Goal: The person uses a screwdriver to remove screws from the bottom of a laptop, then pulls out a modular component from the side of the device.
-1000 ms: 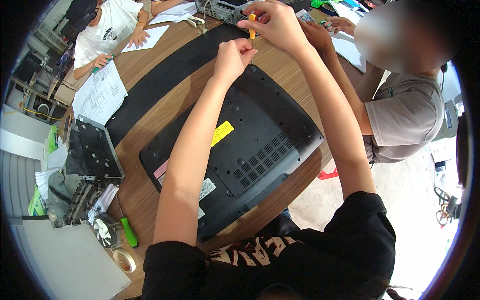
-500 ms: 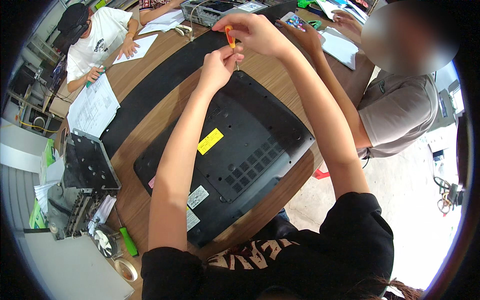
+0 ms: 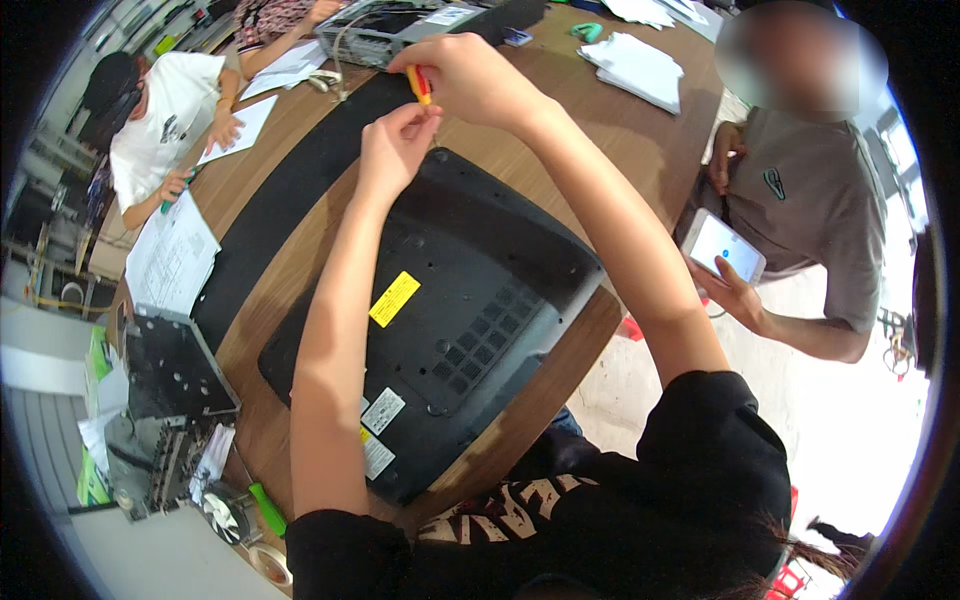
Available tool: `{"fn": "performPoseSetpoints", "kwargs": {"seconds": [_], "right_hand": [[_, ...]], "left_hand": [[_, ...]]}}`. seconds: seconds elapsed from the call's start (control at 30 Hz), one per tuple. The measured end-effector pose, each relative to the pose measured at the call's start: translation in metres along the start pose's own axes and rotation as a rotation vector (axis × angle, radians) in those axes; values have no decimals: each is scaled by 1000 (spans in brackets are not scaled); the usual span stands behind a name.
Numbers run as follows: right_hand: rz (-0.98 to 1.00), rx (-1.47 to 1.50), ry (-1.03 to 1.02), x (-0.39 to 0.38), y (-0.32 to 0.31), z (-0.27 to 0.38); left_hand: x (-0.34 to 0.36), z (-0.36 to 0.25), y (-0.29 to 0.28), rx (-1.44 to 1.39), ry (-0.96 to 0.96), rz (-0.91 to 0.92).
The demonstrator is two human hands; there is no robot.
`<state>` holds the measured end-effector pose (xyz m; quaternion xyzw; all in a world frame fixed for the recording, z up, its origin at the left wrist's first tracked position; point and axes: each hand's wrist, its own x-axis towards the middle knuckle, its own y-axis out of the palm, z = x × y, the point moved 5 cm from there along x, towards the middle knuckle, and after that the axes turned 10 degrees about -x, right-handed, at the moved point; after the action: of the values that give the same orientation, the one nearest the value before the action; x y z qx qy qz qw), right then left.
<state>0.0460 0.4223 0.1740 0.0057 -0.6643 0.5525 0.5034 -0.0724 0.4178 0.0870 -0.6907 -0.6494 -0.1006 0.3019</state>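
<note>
Two hands [image 3: 480,85] grasp a screwdriver [image 3: 419,86] over the brown table [image 3: 640,150], pale floor [image 3: 615,395] beyond.

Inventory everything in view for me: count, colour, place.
laptop: 1, black, underside up on the table
screwdriver: 1, yellow and red, at the laptop's far corner
second screwdriver: 1, green, lower left
cooling fan: 1, white, beside it
tape roll: 1, pale, below the fan
panel: 1, black, left side
papers: several, white, on the table
chassis: 1, grey metal, table's far edge
people: 3, white, grey, patterned tops, around the table
phone: 1, white, held at right
left hand: 1, bare, below the screwdriver's handle
right hand: 1, bare, on that handle
</note>
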Motion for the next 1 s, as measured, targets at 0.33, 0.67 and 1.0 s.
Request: {"fn": "performPoseSetpoints", "kwargs": {"seconds": [0.33, 0.67, 1.0], "right_hand": [[-191, -17, 224, -15, 2, -7], [-356, 524, 15, -7, 16, -15], [-293, 203, 83, -22, 0, -23]], "left_hand": [[2, -14, 13, 295, 33, 13], [-2, 8, 19, 84, -57, 23], [1, 10, 14, 133, -120, -5]]}}
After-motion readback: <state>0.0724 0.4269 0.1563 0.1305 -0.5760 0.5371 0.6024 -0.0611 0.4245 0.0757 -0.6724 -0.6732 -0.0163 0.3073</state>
